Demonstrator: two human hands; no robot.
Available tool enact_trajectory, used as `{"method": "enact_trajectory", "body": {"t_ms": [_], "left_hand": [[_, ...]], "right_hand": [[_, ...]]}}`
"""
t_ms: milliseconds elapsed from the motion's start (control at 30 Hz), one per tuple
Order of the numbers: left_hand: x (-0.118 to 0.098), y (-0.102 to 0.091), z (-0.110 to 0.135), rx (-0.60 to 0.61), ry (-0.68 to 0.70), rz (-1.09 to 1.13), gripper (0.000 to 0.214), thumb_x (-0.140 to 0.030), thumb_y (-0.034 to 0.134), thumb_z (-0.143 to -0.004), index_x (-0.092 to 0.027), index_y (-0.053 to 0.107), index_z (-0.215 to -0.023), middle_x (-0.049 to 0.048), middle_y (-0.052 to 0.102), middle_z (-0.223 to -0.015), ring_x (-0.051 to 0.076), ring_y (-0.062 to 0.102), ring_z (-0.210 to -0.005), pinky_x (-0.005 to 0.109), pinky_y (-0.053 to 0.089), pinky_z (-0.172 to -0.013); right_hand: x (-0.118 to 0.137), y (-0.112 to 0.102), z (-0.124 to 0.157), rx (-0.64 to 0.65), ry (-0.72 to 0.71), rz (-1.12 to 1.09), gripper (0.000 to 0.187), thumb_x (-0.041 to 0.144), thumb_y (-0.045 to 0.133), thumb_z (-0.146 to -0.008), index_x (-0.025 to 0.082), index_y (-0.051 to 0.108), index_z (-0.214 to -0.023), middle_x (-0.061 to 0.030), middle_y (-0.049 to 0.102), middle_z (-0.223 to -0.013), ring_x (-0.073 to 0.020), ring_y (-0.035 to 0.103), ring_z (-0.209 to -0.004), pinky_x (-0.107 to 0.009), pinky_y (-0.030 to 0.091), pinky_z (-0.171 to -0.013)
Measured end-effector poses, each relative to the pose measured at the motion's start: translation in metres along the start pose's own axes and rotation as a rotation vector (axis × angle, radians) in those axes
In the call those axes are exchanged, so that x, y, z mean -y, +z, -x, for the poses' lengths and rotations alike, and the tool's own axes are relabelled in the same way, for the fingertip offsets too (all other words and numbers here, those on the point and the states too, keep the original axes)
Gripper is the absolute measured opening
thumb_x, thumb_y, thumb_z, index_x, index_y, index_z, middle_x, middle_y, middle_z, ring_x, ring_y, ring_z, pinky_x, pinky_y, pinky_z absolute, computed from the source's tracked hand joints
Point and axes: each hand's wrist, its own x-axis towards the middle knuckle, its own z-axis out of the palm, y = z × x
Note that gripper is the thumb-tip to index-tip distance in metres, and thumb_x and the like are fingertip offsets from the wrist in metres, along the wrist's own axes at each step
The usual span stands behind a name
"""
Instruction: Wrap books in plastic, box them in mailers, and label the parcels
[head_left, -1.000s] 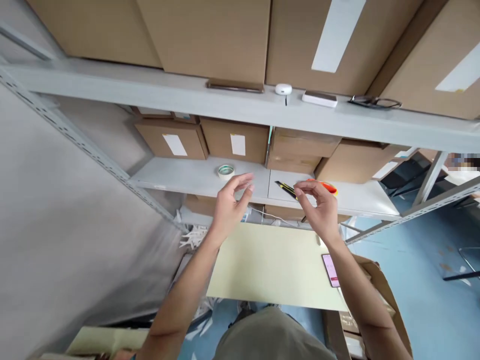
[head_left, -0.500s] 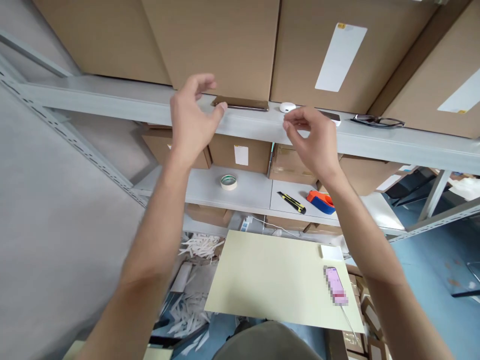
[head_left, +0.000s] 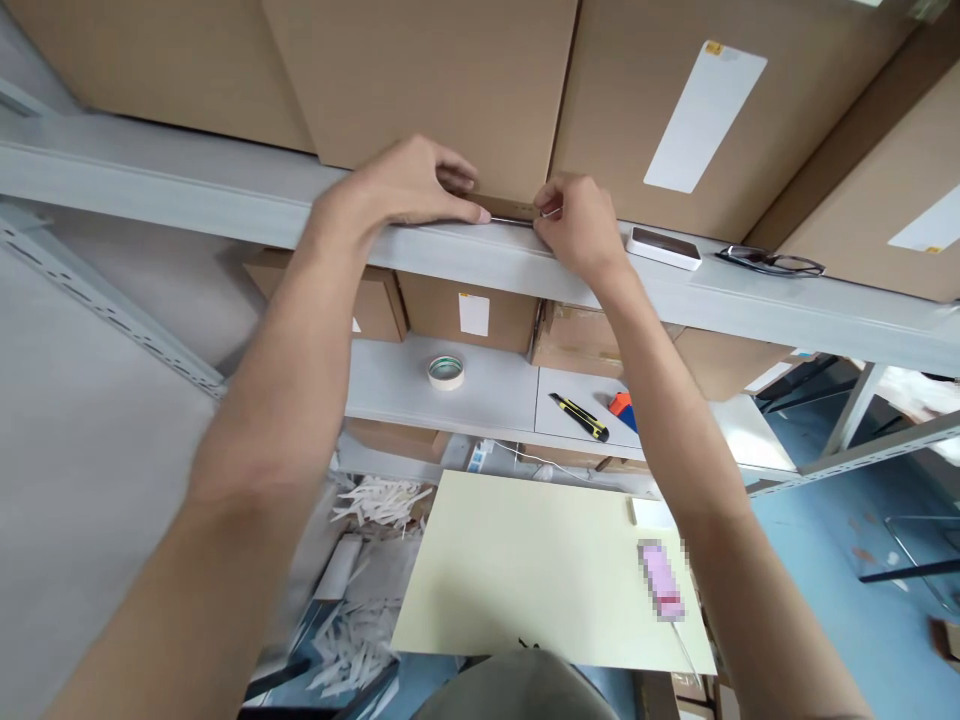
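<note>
Both my hands are up at the top grey shelf [head_left: 187, 195], on a thin dark flat object [head_left: 511, 209] that looks like a phone and lies at the foot of a big cardboard box [head_left: 427, 75]. My left hand [head_left: 401, 190] curls over its left end, fingers closed on it. My right hand [head_left: 577, 225] pinches its right end. Only a short strip of the object shows between the two hands.
A white device [head_left: 664, 247] and a pair of glasses [head_left: 772, 263] lie on the same shelf to the right. The lower shelf holds a tape roll [head_left: 446, 371], a yellow-black utility knife [head_left: 579, 417] and small boxes. Below are a pale yellow board [head_left: 547, 570] and paper scraps.
Both hands rose from the lower shelf level to the top shelf and closed on the ends of the flat dark object. The small white round item is now hidden behind my right hand.
</note>
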Motion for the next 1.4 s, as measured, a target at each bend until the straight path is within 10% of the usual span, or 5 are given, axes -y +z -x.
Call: {"method": "enact_trajectory", "body": {"t_ms": [267,867,1400], "left_hand": [[0.013,-0.003,-0.008,0.027,0.068,-0.095,0.077,-0.043,0.124,-0.058,-0.022,0.084,-0.121,-0.0002,0.092,-0.124,0.027,0.082,-0.115,0.069,0.056,-0.135],[0.01,-0.001,-0.005,0.044,0.077,-0.129,0.078,-0.054,0.124,-0.053,-0.025,0.084,-0.112,-0.0005,0.091,-0.127,0.026,0.08,-0.113,0.066,0.062,-0.13],[-0.02,0.007,0.021,0.011,0.071,-0.3,0.044,-0.019,0.1,-0.092,-0.006,0.085,-0.131,0.0073,0.088,-0.132,0.032,0.083,-0.131,0.067,0.06,-0.13]], "right_hand": [[0.017,-0.005,0.008,0.01,0.061,0.056,0.025,0.007,0.074,-0.092,0.03,0.066,-0.09,-0.0072,0.087,-0.111,-0.0309,0.079,-0.109,-0.047,0.063,-0.108],[0.005,0.003,0.007,0.001,0.062,-0.004,0.016,0.04,0.082,-0.101,0.031,0.069,-0.1,-0.0092,0.082,-0.107,-0.0369,0.079,-0.122,-0.055,0.063,-0.116],[0.031,-0.011,0.01,0.0,0.112,0.113,0.038,0.0,0.08,-0.091,0.031,0.061,-0.082,-0.0072,0.086,-0.11,-0.0238,0.076,-0.101,-0.043,0.063,-0.106]]}}
